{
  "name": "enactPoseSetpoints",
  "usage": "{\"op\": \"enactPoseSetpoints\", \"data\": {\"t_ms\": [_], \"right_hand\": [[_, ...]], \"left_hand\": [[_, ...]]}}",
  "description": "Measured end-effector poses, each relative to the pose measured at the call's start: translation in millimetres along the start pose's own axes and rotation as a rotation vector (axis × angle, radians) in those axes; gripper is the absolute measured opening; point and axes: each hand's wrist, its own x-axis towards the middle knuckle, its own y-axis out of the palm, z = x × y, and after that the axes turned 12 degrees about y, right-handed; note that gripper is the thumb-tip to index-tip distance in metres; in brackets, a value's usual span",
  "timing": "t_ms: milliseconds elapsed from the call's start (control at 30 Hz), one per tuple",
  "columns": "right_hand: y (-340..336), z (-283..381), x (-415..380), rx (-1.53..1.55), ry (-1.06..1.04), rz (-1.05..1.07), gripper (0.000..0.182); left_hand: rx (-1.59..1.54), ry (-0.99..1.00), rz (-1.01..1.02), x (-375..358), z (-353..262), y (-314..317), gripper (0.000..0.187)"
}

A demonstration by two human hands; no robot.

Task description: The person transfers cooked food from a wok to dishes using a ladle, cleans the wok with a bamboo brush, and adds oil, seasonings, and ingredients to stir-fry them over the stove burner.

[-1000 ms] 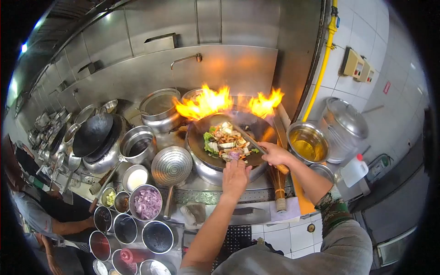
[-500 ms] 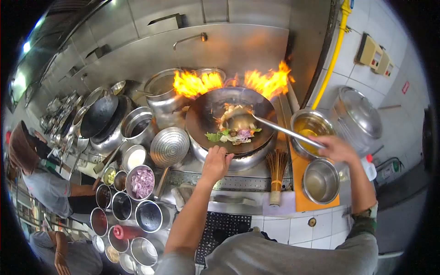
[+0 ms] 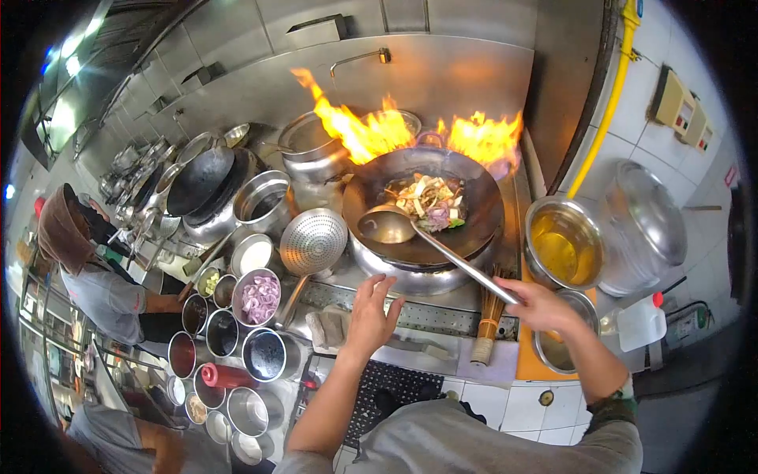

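My right hand (image 3: pixel 545 306) grips the handle end of a long metal ladle (image 3: pixel 467 266). The ladle's bowl hangs over the left front of a dark wok (image 3: pixel 483 209), which sits on a burner. Mixed chopped vegetables (image 3: pixel 433 199), with purple onion and some green leaf, lie in the wok. Short of the wok's front edge, my left hand (image 3: pixel 373 317) is raised with its fingers apart and nothing in them. Tall flames (image 3: pixel 483 136) rise behind the wok.
A perforated strainer (image 3: pixel 313 242) and a bowl of chopped onion (image 3: pixel 260 299) are on the left, among several metal pots. A bamboo brush (image 3: pixel 489 320) stands at the front right. An oil pot (image 3: pixel 562 243) is on the right. A co-worker (image 3: pixel 103 276) works at far left.
My left hand has let go of the wok's rim and drawn back. The ladle has swung from the food to the wok's left front. The flames on the left have grown taller.
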Motion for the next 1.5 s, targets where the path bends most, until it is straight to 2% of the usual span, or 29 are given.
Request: {"op": "enactPoseSetpoints", "data": {"t_ms": [100,200,267,300,367,400,467,500,567,600,667,700,733,800,867,900,967,1000,1100,1200,1267,1300,1367,1400,1467,1500], "right_hand": [[11,-12,37,-0.402,-0.206,-0.416,0.054],[-29,-20,12,-0.358,-0.177,-0.514,0.051],[-72,-45,2,-0.449,-0.313,-0.615,0.049],[-88,-39,-7,-0.454,-0.31,-0.614,0.049],[-112,-27,-26,-0.698,-0.089,-0.596,0.049],[-106,-24,-25,-0.693,-0.083,-0.609,0.049],[-87,-15,-7,-0.531,0.064,-0.566,0.046],[-77,-26,5,-0.522,0.064,-0.582,0.046],[-56,-48,32,-0.217,-0.159,-0.592,0.05],[-50,-43,40,-0.22,-0.162,-0.594,0.05],[-25,-23,51,0.048,-0.021,-0.57,0.056],[-19,-21,67,-0.08,-0.054,-0.577,0.058],[-15,-16,78,-0.208,-0.087,-0.581,0.06],[-7,25,55,0.056,0.068,-0.305,0.06],[-3,7,82,0.204,-0.001,-0.16,0.061],[-5,2,86,0.206,-0.003,-0.162,0.061],[0,0,75,-0.029,-0.132,-0.39,0.059],[-1,-14,86,-0.159,-0.275,-0.543,0.057],[-19,-18,75,-0.198,-0.249,-0.557,0.057],[-31,-27,41,-0.286,-0.313,-0.542,0.057],[-64,-17,4,-0.277,-0.318,-0.319,0.057],[-73,-8,-11,-0.275,-0.328,-0.323,0.057],[-78,-4,-33,-0.247,-0.011,-0.015,0.057],[-68,-17,-23,-0.242,0.001,-0.009,0.057],[-46,-34,-3,-0.294,-0.502,-0.156,0.063],[-40,-23,-8,-0.325,-0.326,-0.149,0.063]], "left_hand": [[-0.041,0.01,0.058,-1,-6,-10,0.037],[-0.014,0.008,0.016,-10,-4,-32,0.033],[0.052,-0.082,-0.015,-22,-1,-44,0.029],[0.055,-0.119,-0.004,-21,-2,-47,0.029],[0.045,-0.078,-0.009,-7,-5,-44,0.029],[0.034,-0.036,-0.017,3,-8,-40,0.029],[0.046,0.05,-0.029,24,-2,-18,0.031],[0.068,0.071,-0.025,32,-2,-8,0.032],[0.141,0.121,-0.017,47,-1,10,0.032],[0.141,0.12,-0.022,52,1,20,0.032],[0.108,0.08,0.014,58,8,42,0.029],[0.201,0.062,0.089,58,10,50,0.02],[0.2,0.065,0.093,58,11,55,0.02],[0.29,0.038,0.117,57,14,62,0.016],[0.282,0.062,0.104,58,3,60,0.016],[0.274,0.078,0.089,59,1,59,0.016],[0.286,0.055,0.126,61,10,65,0.017],[0.304,0.045,0.15,60,13,67,0.017],[0.282,0.057,0.088,63,-7,54,0.017],[0.296,0.038,0.095,57,-1,57,0.017],[0.256,0.025,0.159,60,9,60,0.017],[0.263,0.033,0.155,60,3,54,0.017],[0.274,0.041,0.139,63,0,51,0.017],[0.274,0.04,0.117,61,-3,53,0.017],[0.309,0.054,0.151,62,-2,54,0.017],[0.306,0.066,0.151,61,0,54,0.017]]}}
